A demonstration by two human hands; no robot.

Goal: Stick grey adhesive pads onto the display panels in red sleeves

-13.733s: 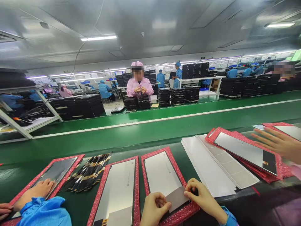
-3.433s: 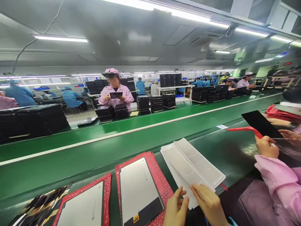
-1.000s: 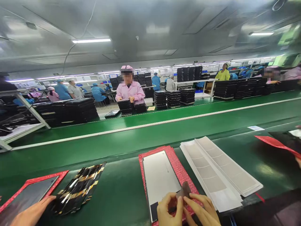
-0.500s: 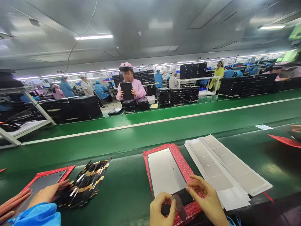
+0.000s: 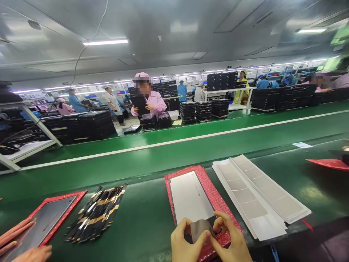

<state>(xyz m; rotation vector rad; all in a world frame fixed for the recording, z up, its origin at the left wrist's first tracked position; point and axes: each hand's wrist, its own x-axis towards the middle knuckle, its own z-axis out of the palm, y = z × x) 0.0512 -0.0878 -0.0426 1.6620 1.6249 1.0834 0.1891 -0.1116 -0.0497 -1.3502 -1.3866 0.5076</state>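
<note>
My left hand (image 5: 182, 242) pinches a small, thin grey piece of film (image 5: 200, 230), which bends between my hands. My right hand (image 5: 231, 238) is closed too, its thumb and fingertips at the film's right edge. Below them lies a flat silver panel (image 5: 191, 196) with a dark lower end and dark border, partly hidden by my fingers. It rests on red bubble wrap (image 5: 220, 205). Right of it are white backing sheets (image 5: 268, 231) bearing rows of grey film pieces (image 5: 245, 198).
A co-worker's hands (image 5: 32, 253) are over another panel (image 5: 56, 216) on red wrap at left. A pile of black-and-gold strips (image 5: 98, 213) lies between us. Beyond runs a green conveyor (image 5: 152, 156); a person in pink (image 5: 156, 103) stands behind it, near black stacks (image 5: 188, 112).
My right hand has moved left to the grey film, which now spans both hands. The co-worker's hand at left has drawn back from the strips toward the near edge.
</note>
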